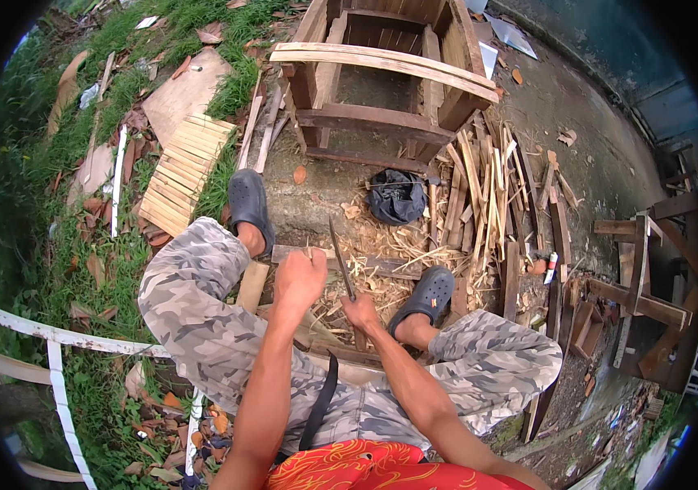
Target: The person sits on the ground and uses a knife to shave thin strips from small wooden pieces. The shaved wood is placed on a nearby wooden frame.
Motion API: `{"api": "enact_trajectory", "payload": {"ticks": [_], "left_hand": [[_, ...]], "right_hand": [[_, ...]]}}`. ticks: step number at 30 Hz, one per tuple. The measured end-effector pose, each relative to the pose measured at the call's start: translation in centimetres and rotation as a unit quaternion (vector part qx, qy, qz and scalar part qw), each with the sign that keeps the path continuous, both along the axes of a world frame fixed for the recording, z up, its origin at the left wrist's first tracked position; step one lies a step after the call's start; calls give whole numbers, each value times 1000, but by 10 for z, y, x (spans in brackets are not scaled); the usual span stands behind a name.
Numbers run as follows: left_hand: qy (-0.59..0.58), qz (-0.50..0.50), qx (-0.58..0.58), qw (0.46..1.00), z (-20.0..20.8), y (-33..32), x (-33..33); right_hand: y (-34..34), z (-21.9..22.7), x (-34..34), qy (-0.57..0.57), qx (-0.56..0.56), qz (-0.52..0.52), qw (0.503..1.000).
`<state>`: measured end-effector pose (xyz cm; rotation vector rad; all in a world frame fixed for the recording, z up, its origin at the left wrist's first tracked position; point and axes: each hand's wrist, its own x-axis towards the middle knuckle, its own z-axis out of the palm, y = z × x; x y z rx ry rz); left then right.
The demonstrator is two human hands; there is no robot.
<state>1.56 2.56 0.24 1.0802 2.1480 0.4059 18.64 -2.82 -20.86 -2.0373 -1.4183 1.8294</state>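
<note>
My left hand (300, 279) is closed in a fist between my knees, and the pale tip of a thin wooden strip shows just above it. Most of what it grips is hidden by the fingers. Just to the right, my right hand (359, 314) is wrapped round the handle of a knife (339, 255). Its long, dark, narrow blade points up and away from me, apart from the left fist. Beneath both hands lie wooden boards (381, 267) and scattered pale wood shavings (365, 237).
A wooden frame (373, 116) with pale strips (381, 64) across it stands ahead. Beside it are a black plastic bag (398, 196) and a heap of split sticks (483, 188). Slats (185, 171) lie on grass at left; a wooden stand (643, 278) is at right.
</note>
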Motion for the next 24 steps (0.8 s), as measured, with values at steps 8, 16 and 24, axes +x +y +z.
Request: {"api": "enact_trajectory", "payload": {"ticks": [8,16,24], "left_hand": [[2,-30,30,999,4,11,9],[39,-20,51,998,-5,10,8],[14,-31,54,998,-11,-3,-1]], "right_hand": [[39,25,20,168,-208,-113,957],[22,34,-23,88,384,-109,913],[4,-44,9,-23,-11,63,998]]}}
